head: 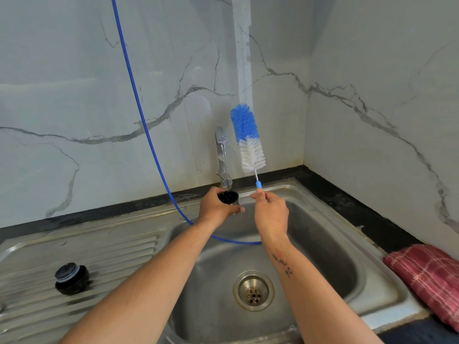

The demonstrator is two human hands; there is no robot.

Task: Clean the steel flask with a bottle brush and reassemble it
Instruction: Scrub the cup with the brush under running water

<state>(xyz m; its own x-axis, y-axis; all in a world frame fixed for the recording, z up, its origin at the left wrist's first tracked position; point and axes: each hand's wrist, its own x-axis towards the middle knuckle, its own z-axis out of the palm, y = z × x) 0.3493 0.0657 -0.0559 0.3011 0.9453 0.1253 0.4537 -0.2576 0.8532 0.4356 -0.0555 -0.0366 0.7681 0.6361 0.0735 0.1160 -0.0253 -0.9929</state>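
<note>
Steel flask: the flask (pixel 228 196) sat mid-frame, over the back of the sink (pixel 347 244), its dark open mouth facing up under the tap (pixel 221 155); most of its body was hidden by the hand.
Water: a thin stream fell from the tap into the mouth.
Left grip: the left hand (pixel 216 207) was curled round the flask just below the rim, holding it upright.
Right grip: the right hand (pixel 270 212) pinched the blue handle end of the brush (pixel 248 137), fingers closed on it; the bristle head, blue above white, pointed up, just right of the tap and clear of the flask.
Lid: the black lid (pixel 72 278) stood apart on the ribbed drainer at lower left.
Cloth: a red checked cloth (pixel 427 274) lay on the desk at the right edge.
Hose: a blue hose (pixel 139 108) ran from the upper left down into the sink.
Step in hand: filling or rinsing, it seemed; brush not yet in the flask.
Next move: likely tipping the brush head down and lining it with the narrow mouth, with the left hand keeping the flask steady against the push.
</note>
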